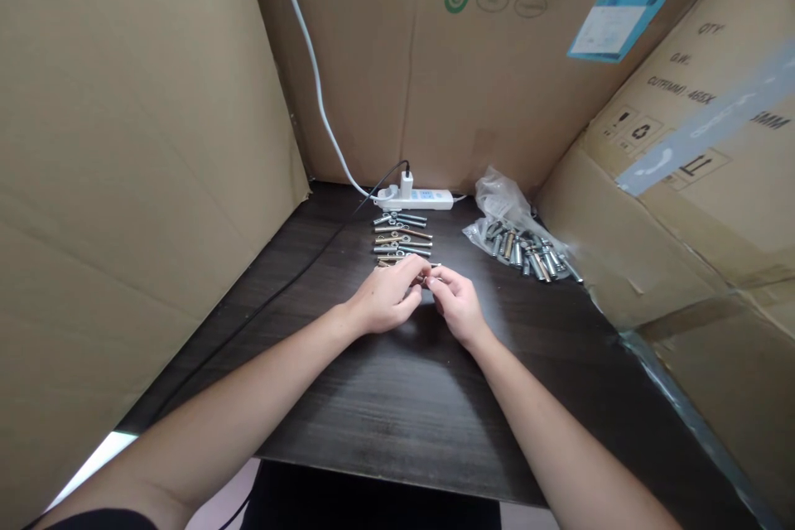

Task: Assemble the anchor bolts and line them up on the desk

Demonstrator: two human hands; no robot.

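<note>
My left hand (388,296) and my right hand (456,302) meet over the dark wooden table (385,406), fingers pinched together on a small metal bolt (427,273) held between them. Just beyond my fingertips lies a neat row of several metal anchor bolts (402,236), laid side by side. To the right, a clear plastic bag (506,207) spills a loose pile of similar bolts (534,257). Much of the held bolt is hidden by my fingers.
A white power strip (422,199) with a plugged-in charger and white cable (310,66) lies at the table's back edge; a black cable runs left. Large cardboard boxes wall in the left (124,182), back (465,58) and right (696,207) sides.
</note>
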